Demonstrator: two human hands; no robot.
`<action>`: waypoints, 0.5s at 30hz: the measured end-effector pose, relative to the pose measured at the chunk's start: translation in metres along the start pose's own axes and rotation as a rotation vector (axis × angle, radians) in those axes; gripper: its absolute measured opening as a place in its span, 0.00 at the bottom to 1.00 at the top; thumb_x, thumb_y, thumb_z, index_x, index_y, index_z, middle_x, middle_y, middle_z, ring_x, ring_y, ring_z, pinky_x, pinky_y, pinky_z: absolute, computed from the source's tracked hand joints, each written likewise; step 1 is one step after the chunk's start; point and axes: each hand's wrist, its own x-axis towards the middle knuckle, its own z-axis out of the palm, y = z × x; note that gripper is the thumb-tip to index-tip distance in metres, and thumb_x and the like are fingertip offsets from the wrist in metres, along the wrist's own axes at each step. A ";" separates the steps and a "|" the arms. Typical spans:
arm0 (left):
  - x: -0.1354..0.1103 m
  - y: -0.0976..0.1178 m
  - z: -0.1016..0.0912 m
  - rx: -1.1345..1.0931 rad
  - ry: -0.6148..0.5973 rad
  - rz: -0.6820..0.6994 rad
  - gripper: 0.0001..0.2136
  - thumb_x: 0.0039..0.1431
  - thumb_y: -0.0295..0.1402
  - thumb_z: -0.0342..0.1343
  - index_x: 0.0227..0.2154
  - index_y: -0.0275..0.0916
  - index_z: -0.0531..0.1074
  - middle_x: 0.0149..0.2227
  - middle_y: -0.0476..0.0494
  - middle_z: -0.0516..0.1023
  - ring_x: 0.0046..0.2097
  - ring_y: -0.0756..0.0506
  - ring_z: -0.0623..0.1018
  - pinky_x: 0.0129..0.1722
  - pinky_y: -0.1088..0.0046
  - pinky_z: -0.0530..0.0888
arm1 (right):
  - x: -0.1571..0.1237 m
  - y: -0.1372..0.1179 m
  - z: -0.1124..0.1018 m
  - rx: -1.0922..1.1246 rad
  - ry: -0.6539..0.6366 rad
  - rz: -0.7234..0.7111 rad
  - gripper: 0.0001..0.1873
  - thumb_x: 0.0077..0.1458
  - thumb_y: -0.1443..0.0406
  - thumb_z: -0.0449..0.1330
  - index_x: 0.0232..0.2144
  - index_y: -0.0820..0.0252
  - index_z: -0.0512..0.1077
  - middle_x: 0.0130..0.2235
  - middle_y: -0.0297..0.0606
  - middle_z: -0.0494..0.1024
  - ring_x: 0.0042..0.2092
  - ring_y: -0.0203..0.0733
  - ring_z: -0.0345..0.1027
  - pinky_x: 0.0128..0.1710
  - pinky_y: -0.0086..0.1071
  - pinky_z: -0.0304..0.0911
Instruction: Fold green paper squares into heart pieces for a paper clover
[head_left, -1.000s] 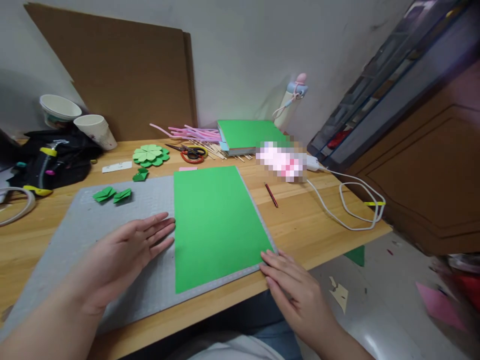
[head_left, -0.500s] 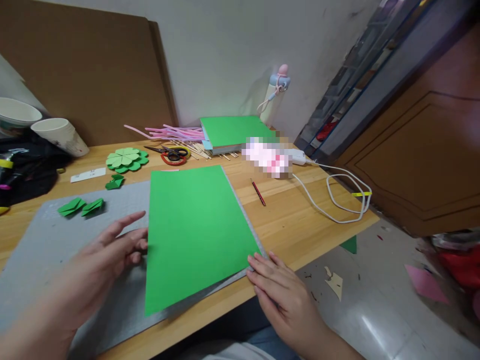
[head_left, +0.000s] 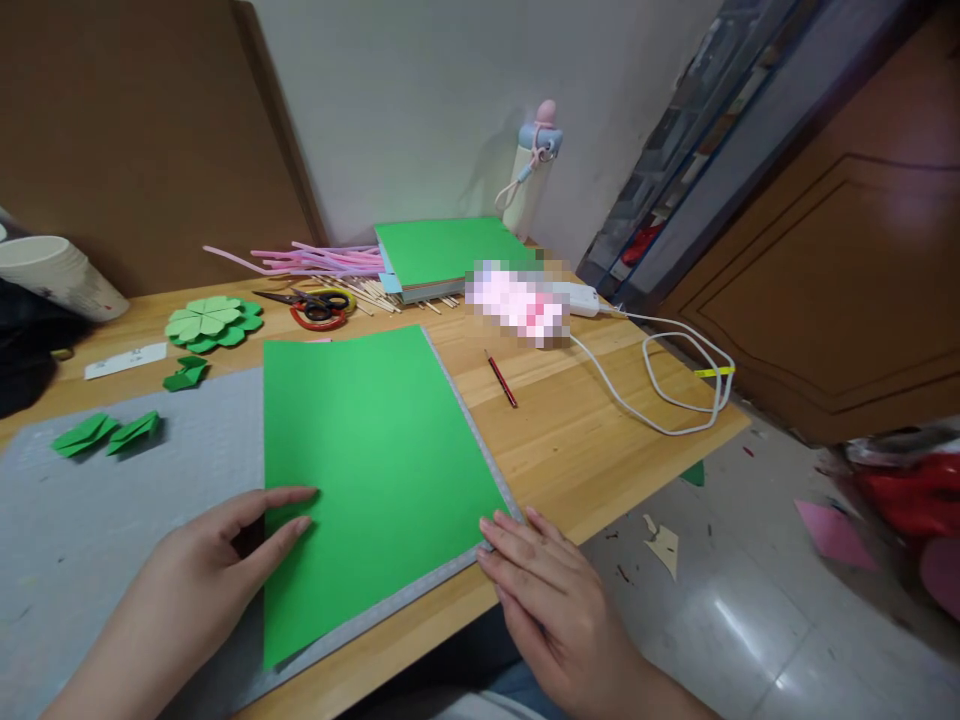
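Note:
A sheet of green paper lies on the grey cutting mat. My left hand reaches over its left edge, with thumb and index finger apart and resting on or just above the paper; the other fingers are hidden. At the near right corner of the sheet, my right hand lies with fingers stretched out, fingertips touching the corner and the mat's edge. Two folded green paper pieces sit on the mat to the left, and another folded piece is at the mat's far edge.
Behind are a green paper flower, scissors, pink stems, wooden sticks and a stack of paper. A pen, white cable and bottle stand right. Paper cups are at left.
My left hand has moved from beside the sheet to over its left edge. The sheet's raised near edge now lies flatter. My right hand stays at the corner; the view has shifted slightly.

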 end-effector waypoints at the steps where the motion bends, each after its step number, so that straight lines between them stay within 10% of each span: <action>1: 0.000 0.001 0.000 0.007 -0.018 -0.017 0.28 0.36 0.58 0.54 0.36 0.45 0.79 0.32 0.46 0.80 0.31 0.40 0.76 0.30 0.67 0.71 | -0.001 0.000 0.001 -0.003 -0.002 -0.003 0.24 0.52 0.77 0.53 0.52 0.63 0.66 0.56 0.42 0.71 0.60 0.43 0.59 0.60 0.45 0.55; 15: 0.000 -0.009 0.002 0.067 0.003 0.021 0.25 0.40 0.57 0.54 0.37 0.48 0.79 0.30 0.49 0.81 0.27 0.43 0.77 0.24 0.72 0.70 | -0.028 0.003 0.017 -0.056 0.198 0.094 0.27 0.51 0.75 0.54 0.54 0.62 0.65 0.50 0.46 0.72 0.55 0.48 0.62 0.56 0.48 0.58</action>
